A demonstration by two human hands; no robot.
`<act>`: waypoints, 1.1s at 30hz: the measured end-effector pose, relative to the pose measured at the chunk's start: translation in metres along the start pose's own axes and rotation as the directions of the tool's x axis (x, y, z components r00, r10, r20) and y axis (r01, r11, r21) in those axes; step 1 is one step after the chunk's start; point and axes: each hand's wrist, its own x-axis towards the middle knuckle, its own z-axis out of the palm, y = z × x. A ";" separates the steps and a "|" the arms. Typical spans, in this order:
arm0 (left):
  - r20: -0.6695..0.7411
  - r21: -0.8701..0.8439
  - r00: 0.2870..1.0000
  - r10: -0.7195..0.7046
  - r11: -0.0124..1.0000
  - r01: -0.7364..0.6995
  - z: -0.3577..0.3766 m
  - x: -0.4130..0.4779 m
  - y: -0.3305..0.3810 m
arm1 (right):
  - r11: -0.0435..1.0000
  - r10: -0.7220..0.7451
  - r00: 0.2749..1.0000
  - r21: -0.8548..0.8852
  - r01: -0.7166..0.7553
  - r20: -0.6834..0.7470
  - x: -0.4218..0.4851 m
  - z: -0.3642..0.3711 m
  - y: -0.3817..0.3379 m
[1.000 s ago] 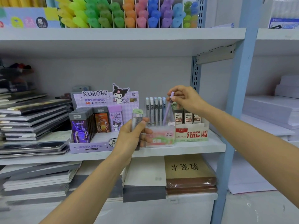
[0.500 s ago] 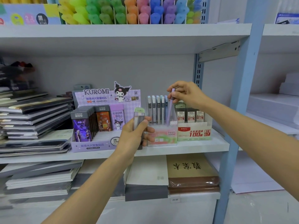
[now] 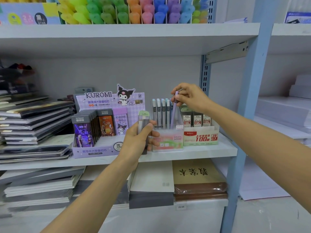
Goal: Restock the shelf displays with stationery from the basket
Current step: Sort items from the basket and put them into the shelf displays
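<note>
purple tube point(image 3: 173, 113) still in soda box point(image 3: 168, 140), right hand point(image 3: 190, 96) pinching it; left hand point(image 3: 138, 140) grips case point(image 3: 143, 120)

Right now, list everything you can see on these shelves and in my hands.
highlighters: many, yellow through purple, top shelf
Kuromi box: one, lilac, middle shelf, left of centre
lead cases: a row, dark, orange and lilac, inside the Kuromi box
Fruit Soda box: one, clear with pink-green front, middle shelf, centre
grey tubes: about five, pale caps, upright in the Fruit Soda box
red-and-white box: one, right of the Fruit Soda box
notebooks: one stack, dark, middle shelf, left
brown book: one, lower shelf
left hand: grips a green-capped case before the Fruit Soda box
right hand: pinches a purple tube at its top, its lower end in the Fruit Soda box
</note>
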 end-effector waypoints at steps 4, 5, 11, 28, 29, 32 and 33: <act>0.012 0.004 1.000 -0.002 1.000 0.002 -0.002 -0.002 0.001 | 0.999 -0.017 1.000 -0.038 0.017 0.022 0.004 0.001 -0.001; 0.014 0.011 1.000 -0.002 1.000 0.002 -0.002 -0.003 0.001 | 0.999 -0.013 1.000 -0.037 0.014 0.026 0.003 -0.002 -0.001; 0.005 0.012 1.000 0.004 1.000 -0.004 -0.001 -0.001 0.001 | 1.000 0.015 1.000 -0.005 -0.015 -0.010 -0.004 0.002 0.005; 0.099 0.109 0.992 0.079 0.990 -0.090 0.018 -0.008 0.012 | 0.989 -0.035 0.992 0.148 0.017 0.119 -0.038 0.014 -0.038; 0.100 0.144 0.992 0.074 0.986 -0.088 0.024 -0.008 0.012 | 0.986 -0.040 0.982 0.167 0.008 0.184 -0.043 0.014 -0.041; 0.112 0.197 0.994 0.010 0.980 -0.032 0.041 -0.010 0.016 | 0.950 -0.058 0.980 0.311 -0.003 0.188 -0.052 0.007 -0.039; 0.108 0.185 0.994 -0.020 0.983 0.000 0.045 -0.012 0.019 | 0.925 -0.049 0.982 0.379 -0.025 0.183 -0.054 0.002 -0.037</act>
